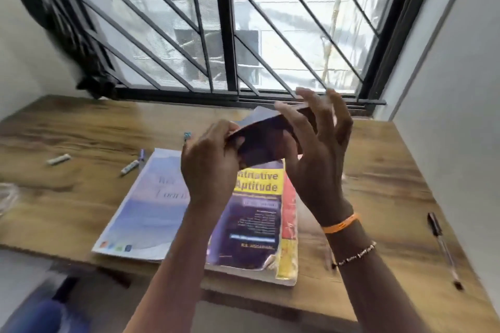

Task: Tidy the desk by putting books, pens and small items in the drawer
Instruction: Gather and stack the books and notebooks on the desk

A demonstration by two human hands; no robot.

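Observation:
Both my hands hold a small dark book [266, 143] up above the wooden desk [81, 127]. My left hand [211, 162] grips its left edge with curled fingers. My right hand [316, 149] holds its right side, fingers spread around it. Below the hands lies a thick purple and yellow aptitude book [257, 222], and beside it on the left a pale blue book [146, 205]. A black-capped pen [443, 249] lies at the desk's right. Two small white sticks [58, 159] [130, 167], a purple cap [142, 154] and a small blue item [187, 135] lie at the left. The drawer is not in view.
A barred window [230, 24] runs along the desk's far edge. White walls close in on the left and right. A coil of clear cable [6, 197] sits at the desk's left edge. A blue object [46, 313] stands on the floor below the desk's front edge.

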